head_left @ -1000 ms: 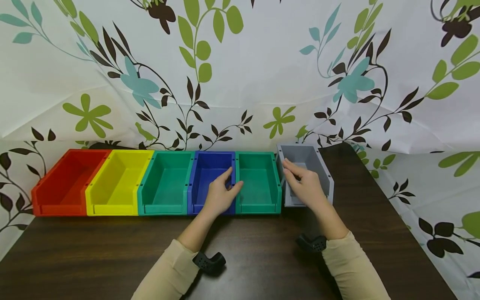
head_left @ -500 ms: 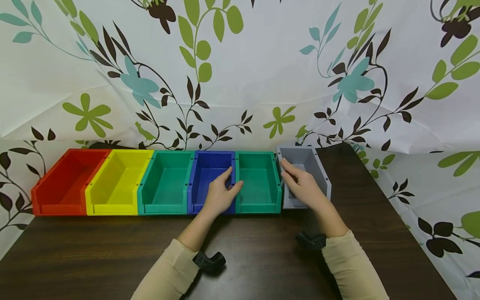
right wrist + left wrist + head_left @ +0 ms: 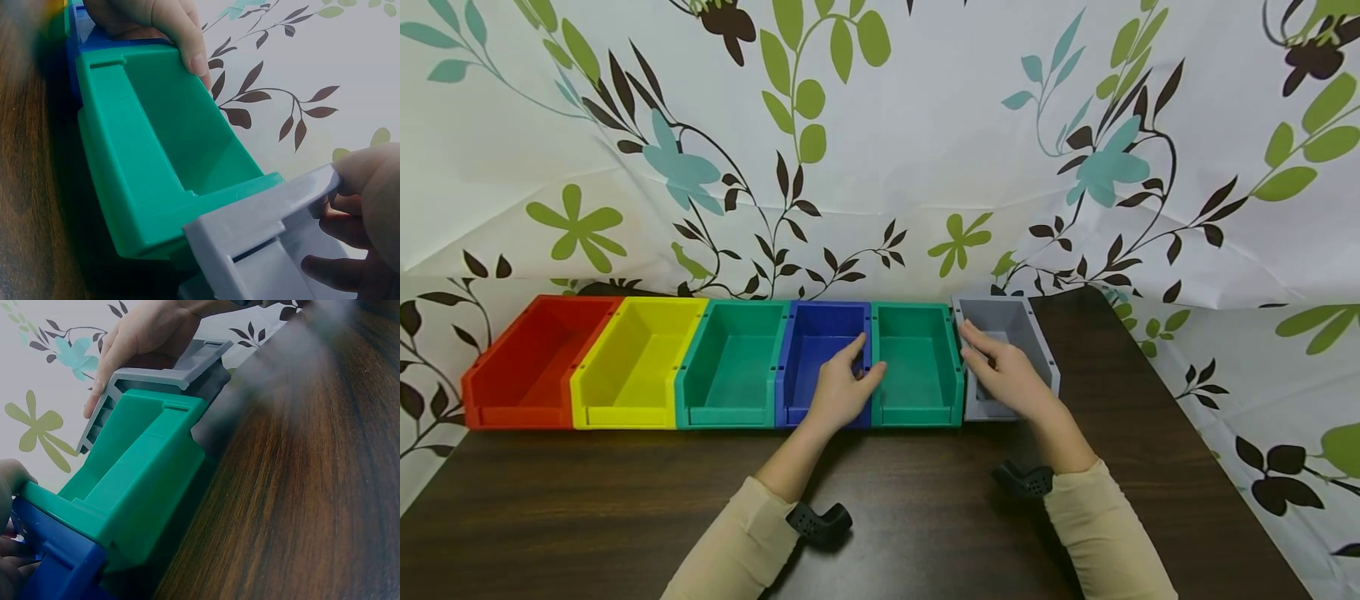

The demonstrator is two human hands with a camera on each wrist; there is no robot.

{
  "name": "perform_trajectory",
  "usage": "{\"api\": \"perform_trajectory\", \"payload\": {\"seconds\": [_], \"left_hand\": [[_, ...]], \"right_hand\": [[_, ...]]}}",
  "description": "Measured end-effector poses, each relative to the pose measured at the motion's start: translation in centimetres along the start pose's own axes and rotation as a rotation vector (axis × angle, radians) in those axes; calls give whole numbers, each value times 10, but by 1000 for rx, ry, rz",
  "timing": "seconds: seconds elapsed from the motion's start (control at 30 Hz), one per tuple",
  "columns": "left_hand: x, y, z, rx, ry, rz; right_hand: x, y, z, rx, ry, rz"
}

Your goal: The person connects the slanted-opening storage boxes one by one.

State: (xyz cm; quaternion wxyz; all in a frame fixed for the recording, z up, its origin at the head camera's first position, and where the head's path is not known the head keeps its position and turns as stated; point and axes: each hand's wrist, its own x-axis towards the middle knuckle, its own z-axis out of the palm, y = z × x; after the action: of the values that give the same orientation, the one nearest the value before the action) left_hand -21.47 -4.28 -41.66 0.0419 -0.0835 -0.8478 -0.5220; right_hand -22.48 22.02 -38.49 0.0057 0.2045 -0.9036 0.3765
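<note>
My left hand straddles the touching side walls of the blue bin and the right-hand green bin. Its thumb lies on the green side and its fingers reach into the blue one, as the right wrist view shows. With my right hand I grip the left wall of a grey bin, thumb on the side facing the green bin, fingers inside. In the right wrist view the grey bin's rim meets the green bin's edge and sits slightly askew. Neither bin shows any contents.
Further left in the row stand another green bin, a yellow bin and a red bin. The dark wooden table extends in front and to the right. A patterned cloth hangs behind.
The grey bin has shifted slightly left and toward me, its side now closer along the green bin. My right hand has moved slightly with it; my left hand has stayed in place.
</note>
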Motion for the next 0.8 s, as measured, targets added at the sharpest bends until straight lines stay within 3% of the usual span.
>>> {"api": "perform_trajectory", "payload": {"seconds": [0.3,0.47,0.63,0.8], "left_hand": [[1,2,-7,17,24,13],[2,0,-6,15,19,8],[0,-1,-2,13,11,3],[-1,0,-2,6,-7,-5]], "right_hand": [[6,-4,-2,-5,-11,-23],[7,-6,-9,-71,-68,19],[20,-11,-33,-209,-279,53],[45,-18,-56,-229,-530,131]]}}
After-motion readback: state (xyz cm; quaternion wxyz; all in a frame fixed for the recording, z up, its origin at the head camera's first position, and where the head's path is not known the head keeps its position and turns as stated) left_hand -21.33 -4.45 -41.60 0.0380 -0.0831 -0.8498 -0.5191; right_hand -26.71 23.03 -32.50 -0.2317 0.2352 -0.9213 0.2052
